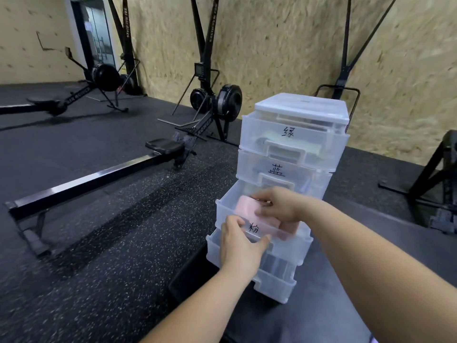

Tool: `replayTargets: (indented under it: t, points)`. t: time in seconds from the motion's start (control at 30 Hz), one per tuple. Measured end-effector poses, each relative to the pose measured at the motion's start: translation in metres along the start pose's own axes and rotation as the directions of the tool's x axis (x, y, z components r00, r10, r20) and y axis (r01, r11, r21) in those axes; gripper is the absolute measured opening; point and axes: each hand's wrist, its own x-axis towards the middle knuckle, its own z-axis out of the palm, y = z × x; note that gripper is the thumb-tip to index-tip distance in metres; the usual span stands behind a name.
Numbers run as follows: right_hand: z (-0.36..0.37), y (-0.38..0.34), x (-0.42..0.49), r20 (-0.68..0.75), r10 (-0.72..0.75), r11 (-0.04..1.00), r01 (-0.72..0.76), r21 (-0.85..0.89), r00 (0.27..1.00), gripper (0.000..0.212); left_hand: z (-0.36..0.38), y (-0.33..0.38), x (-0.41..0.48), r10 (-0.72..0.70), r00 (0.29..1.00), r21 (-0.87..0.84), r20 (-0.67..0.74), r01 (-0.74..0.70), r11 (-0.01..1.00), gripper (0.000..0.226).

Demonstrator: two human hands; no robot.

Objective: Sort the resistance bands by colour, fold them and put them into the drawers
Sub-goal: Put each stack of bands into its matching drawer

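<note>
- Head view: both bare forearms reach forward to a translucent plastic drawer tower (pixel 301 107) standing on a black surface (pixel 371 243).
- The left hand (pixel 241 243) clasps the front wall of the pulled-out third drawer (pixel 291 243), with its fingers hooked over the rim and its thumb against the face.
- The right hand (pixel 277 206) reaches into that drawer, its fingers curled round the folded pale pink resistance band (pixel 247 209) lying inside.
- The band's near edge blurs behind the drawer's handwritten label, and the other drawers' contents show only hazily.
</note>
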Motion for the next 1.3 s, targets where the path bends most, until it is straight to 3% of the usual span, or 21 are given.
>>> replayTargets:
  t: [0.17, 0.27, 0.47, 0.67, 0.9, 1.13, 1.3]
  points:
    - [0.025, 0.015, 0.011, 0.069, 0.100, 0.991, -0.094, -0.091, 0.993, 0.042, 0.005, -0.003, 0.002, 0.005, 1.000, -0.036, -0.020, -0.006, 0.999, 0.063]
    - [0.025, 0.019, 0.011, 0.004, 0.146, 0.989, -0.146, -0.028, 0.989, 0.047, 0.008, -0.005, 0.006, 0.022, 0.999, -0.060, -0.030, -0.023, 0.998, 0.065]
    - [-0.002, 0.020, -0.010, -0.093, 0.085, 0.992, -0.075, 0.103, 0.992, 0.035, 0.010, 0.001, 0.014, 0.020, 1.000, 0.012, 0.014, -0.020, 1.000, 0.063]
    - [-0.010, 0.025, -0.054, -0.274, 0.063, 0.998, -0.060, 0.017, 0.960, 0.030, 0.019, 0.021, 0.030, 0.016, 0.998, 0.048, 0.053, -0.019, 0.999, 0.063]
    - [0.005, 0.048, -0.124, -0.555, 0.091, 0.996, -0.062, 0.070, 0.827, 0.030, 0.030, 0.044, 0.030, 0.066, 0.984, 0.118, 0.163, -0.086, 0.989, 0.079]
    - [0.037, 0.075, -0.211, -0.449, 0.238, 0.970, -0.238, 0.057, 0.861, 0.028, 0.054, 0.050, -0.040, 0.168, 0.964, 0.145, 0.206, -0.200, 0.969, 0.059]
    - [0.067, 0.100, -0.269, -0.338, 0.376, 0.925, -0.373, 0.076, 0.863, 0.029, 0.085, 0.047, -0.099, 0.245, 0.916, 0.105, 0.317, -0.291, 0.951, 0.059]
